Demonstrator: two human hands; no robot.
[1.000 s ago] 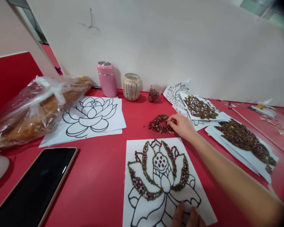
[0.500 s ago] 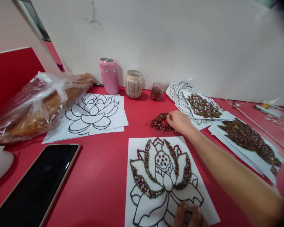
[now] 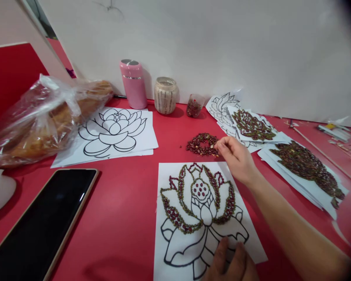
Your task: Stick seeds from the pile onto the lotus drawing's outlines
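Lying toward six o'clock on red surface (image 3: 128, 207): lotus drawing (image 3: 207, 216), with upper petals partly lined with beans (image 3: 174, 219), lower petals left bare. Touched by left hand (image 3: 233, 263), loosely spread, with palm cut off. Toward drawing's one o'clock, beside bean pile (image 3: 194, 147), right hand (image 3: 236, 157) with fingertips pinched; cannot tell whether on any bean.

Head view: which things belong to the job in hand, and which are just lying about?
In the job:
white paper sheet with black lotus outline, under the left hand
loose pile of small dark-red seeds, beside the right hand
probably the small clear cup of similar seeds

Apparently lying about:
black rectangular phone
pink cylindrical flask
clear plastic bag holding something brown
cream striped jar
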